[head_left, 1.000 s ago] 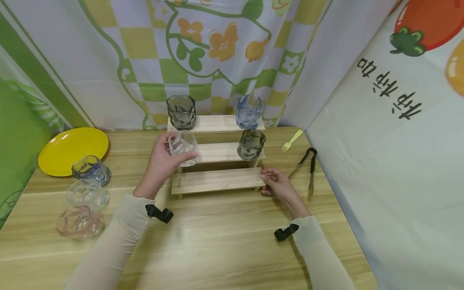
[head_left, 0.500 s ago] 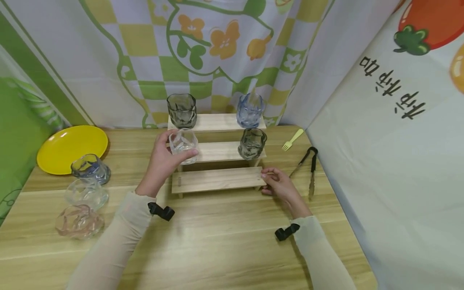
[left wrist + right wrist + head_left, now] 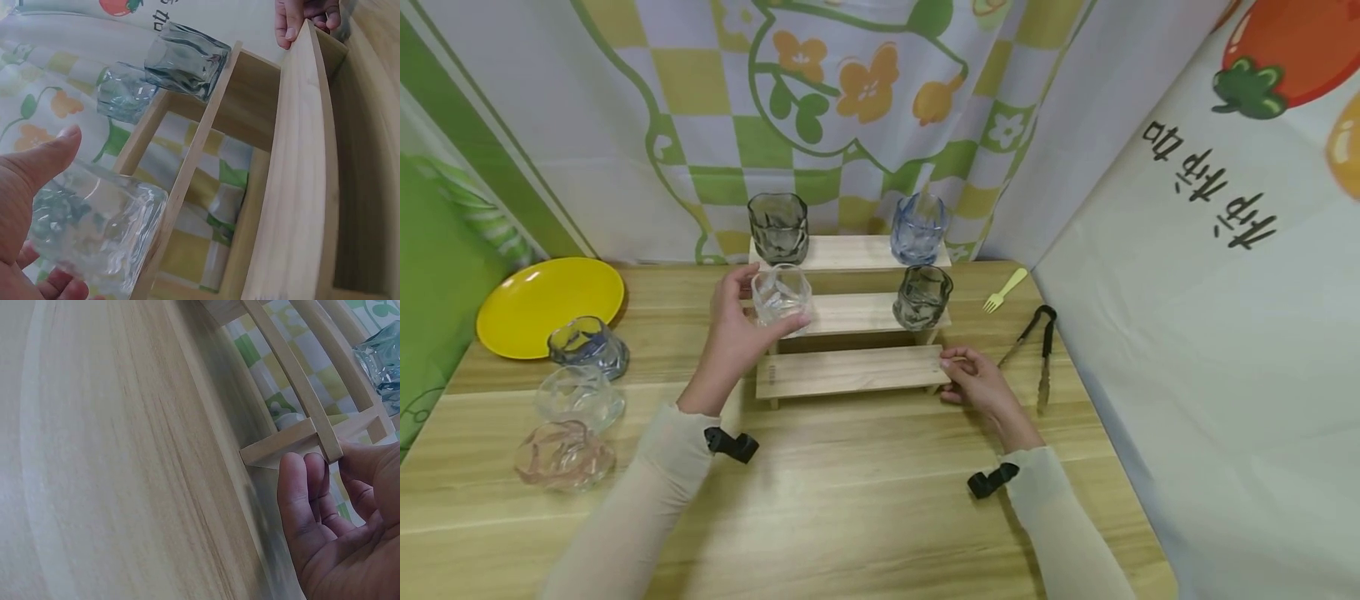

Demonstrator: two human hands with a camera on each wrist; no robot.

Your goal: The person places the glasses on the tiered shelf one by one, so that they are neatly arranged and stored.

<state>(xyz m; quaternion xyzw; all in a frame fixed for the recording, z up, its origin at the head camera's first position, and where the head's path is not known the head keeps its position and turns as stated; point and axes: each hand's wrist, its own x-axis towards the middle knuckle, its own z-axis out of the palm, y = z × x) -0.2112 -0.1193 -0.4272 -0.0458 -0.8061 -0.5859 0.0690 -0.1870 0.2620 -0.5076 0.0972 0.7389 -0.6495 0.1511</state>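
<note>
A three-step wooden rack (image 3: 848,372) stands on the table. On the left end of its middle step sits a clear drinking glass (image 3: 781,298), upright. My left hand (image 3: 735,329) is loosely spread around this glass, thumb in front and fingers at its left. In the left wrist view the thumb (image 3: 53,156) stands off the glass wall; contact of the other fingers is hard to tell. My right hand (image 3: 981,387) pinches the right end of the lowest step between thumb and fingers. A grey glass (image 3: 922,298) occupies the middle step's right end.
On the top step stand another grey glass (image 3: 778,229) and a blue glass (image 3: 919,229). Left on the table are a yellow plate (image 3: 550,304), a dark blue glass (image 3: 587,346), a clear glass (image 3: 578,398) and a pink glass (image 3: 565,456). A fork (image 3: 1004,291) and tongs (image 3: 1045,350) lie right.
My left fingers have loosened and drawn a little left, away from the clear glass, which stays on the middle step. The right hand keeps its hold on the rack.
</note>
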